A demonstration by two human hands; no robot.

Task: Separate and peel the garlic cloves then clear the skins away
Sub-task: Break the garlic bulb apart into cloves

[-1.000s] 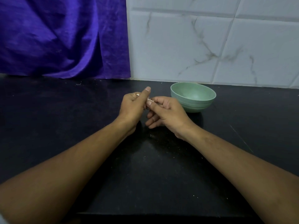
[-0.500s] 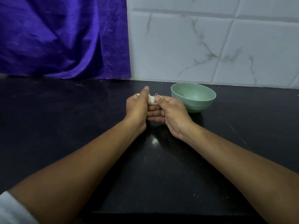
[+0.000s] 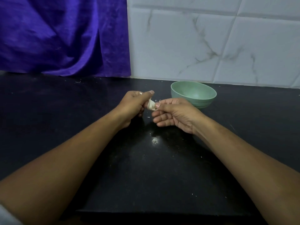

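1. Garlic clove [image 3: 151, 105] is held between both hands, off the black counter [image 3: 146, 176].
2. Left hand [image 3: 133, 104] is curled round its left side, thumb on top.
3. Right hand [image 3: 175, 114] pinches its right end with thumb and forefinger; the other fingers are loose below.
4. Green bowl [image 3: 203, 103] is just right of the pinch, and skin flecks [image 3: 155, 141] lie on the counter below it.

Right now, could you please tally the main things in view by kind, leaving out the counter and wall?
Garlic piece: 1
Hands: 2, left hand and right hand, both pinching it
Green bowl: 1
Purple cloth: 1
Total: 5
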